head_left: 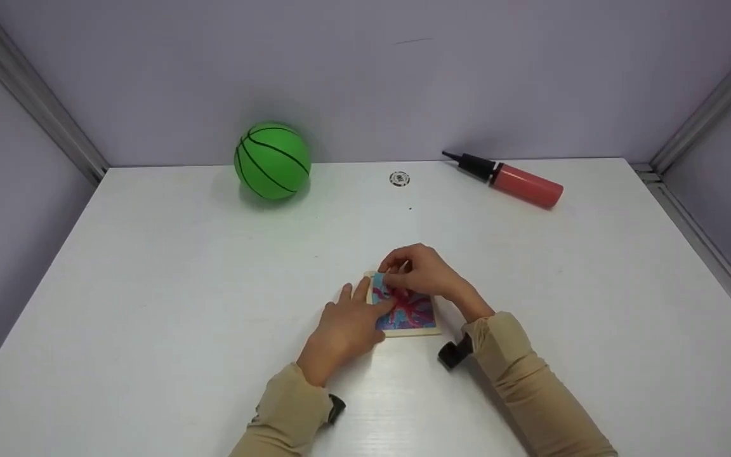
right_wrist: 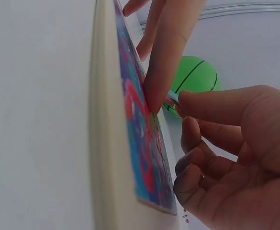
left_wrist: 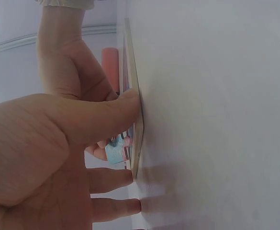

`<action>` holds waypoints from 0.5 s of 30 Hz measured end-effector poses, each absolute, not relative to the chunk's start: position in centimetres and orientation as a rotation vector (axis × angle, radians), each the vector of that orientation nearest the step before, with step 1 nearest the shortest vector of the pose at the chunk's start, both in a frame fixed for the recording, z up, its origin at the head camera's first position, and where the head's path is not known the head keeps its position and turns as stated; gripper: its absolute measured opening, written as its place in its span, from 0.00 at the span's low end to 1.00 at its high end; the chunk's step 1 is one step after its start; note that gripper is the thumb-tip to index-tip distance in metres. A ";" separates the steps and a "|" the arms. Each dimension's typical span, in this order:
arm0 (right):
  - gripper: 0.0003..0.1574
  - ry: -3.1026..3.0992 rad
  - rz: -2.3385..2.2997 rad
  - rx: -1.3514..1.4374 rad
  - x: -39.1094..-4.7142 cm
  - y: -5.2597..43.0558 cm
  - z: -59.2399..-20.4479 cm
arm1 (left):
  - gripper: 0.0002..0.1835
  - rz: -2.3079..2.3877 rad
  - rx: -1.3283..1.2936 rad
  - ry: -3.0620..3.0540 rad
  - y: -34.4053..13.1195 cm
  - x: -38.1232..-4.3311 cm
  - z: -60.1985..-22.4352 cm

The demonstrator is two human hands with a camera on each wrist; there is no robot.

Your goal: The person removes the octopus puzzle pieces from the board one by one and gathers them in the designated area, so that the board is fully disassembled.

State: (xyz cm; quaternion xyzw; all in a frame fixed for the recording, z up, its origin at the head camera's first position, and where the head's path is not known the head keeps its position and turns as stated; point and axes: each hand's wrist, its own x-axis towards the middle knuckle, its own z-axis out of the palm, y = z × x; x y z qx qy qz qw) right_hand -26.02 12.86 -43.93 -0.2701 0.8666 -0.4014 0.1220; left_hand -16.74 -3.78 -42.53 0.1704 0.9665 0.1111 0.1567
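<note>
A small wooden puzzle board (head_left: 413,332) with a red octopus picture on blue and purple lies flat on the white table. My left hand (head_left: 348,324) rests at its left side, fingers spread. The index finger touches the picture and the thumb lies against the board's near edge. At the upper part of the board, my right hand (head_left: 426,271) pinches a light blue puzzle piece (left_wrist: 116,152) between thumb and fingers. The piece is tilted up from the board. In the right wrist view it shows edge-on, and my fingers partly hide it.
A green ball (head_left: 273,160) with black lines stands at the back left. A red and black hand pump (head_left: 524,185) lies at the back right. Between them is a round black-and-white mark (head_left: 399,179) on the table (head_left: 169,285). Pale walls stand around the back and sides.
</note>
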 end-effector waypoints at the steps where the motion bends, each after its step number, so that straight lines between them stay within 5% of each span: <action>1: 0.08 2.534 -1.171 -0.787 -26.0 12.8 -43.8 | 0.28 0.318 0.489 2.768 -3.8 -16.8 -42.5; 15: 0.06 2.478 -1.411 -0.730 -26.1 13.2 -43.5 | 0.29 0.366 0.459 2.741 -3.9 -16.8 -42.4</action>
